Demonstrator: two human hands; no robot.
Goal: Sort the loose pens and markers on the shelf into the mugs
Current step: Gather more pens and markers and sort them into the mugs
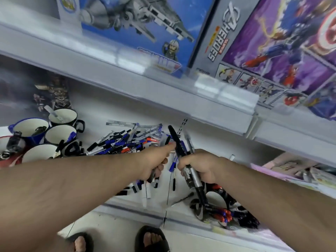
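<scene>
A pile of loose pens and markers (127, 140) with blue, black and red caps lies on the white shelf (101, 110). My right hand (201, 166) grips a bundle of black markers (181, 151) that stick up and down out of the fist. My left hand (154, 160) reaches beside it, fingers curled round a dark pen (151, 174), forefinger pointing toward the bundle. Several mugs stand at the left: a blue one (29, 130), a black-handled one (63, 115), and two white-lined ones (58, 133) (41, 152). Another dark mug (218, 199) sits under my right wrist.
An upper shelf edge (163, 88) overhangs the pile, carrying toy boxes (272, 42). Red and blue pens (225, 215) lie by the dark mug at the shelf's front edge. Pastel packages (298, 170) are at the right. My sandalled feet (151, 239) stand on the floor below.
</scene>
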